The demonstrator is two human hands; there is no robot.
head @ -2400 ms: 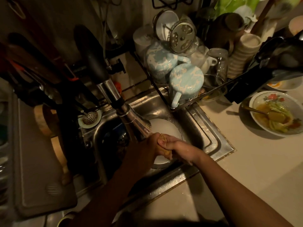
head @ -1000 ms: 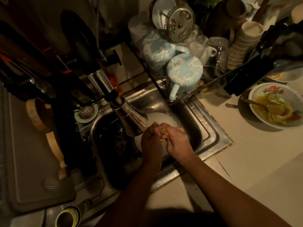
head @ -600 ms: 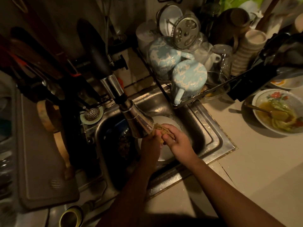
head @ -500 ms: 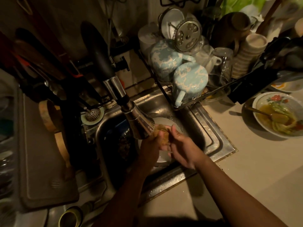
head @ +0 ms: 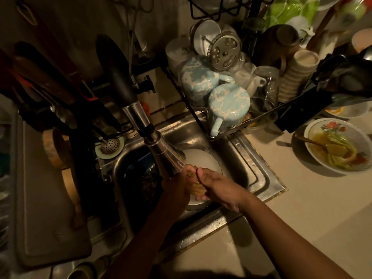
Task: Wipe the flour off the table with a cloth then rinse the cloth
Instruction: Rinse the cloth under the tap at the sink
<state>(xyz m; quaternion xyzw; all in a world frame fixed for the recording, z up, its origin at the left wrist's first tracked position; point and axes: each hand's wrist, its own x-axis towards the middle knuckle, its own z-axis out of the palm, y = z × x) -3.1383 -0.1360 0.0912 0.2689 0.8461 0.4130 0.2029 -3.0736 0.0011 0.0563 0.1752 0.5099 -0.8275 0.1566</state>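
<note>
A small brownish cloth (head: 196, 188) is bunched between my two hands over the steel sink (head: 259, 178). My left hand (head: 177, 186) grips its left side and my right hand (head: 217, 186) clamps its right side. Both hands sit just under the chrome tap head (head: 167, 156). Directly below them a white plate (head: 199, 158) lies in the sink basin. Most of the cloth is hidden by my fingers. The pale table top (head: 312, 208) runs to the right of the sink.
A dish rack (head: 227, 93) with blue mugs, cups and glasses stands behind the sink. A bowl of food with a spoon (head: 338, 146) sits at the right. A cutting board (head: 46, 198) lies at the left, with knives and utensils behind it.
Both hands have stayed under the tap, kneading and turning the cloth. The cloth has shifted from above the fingers to squeezed between the palms. The camera view wobbled slightly.
</note>
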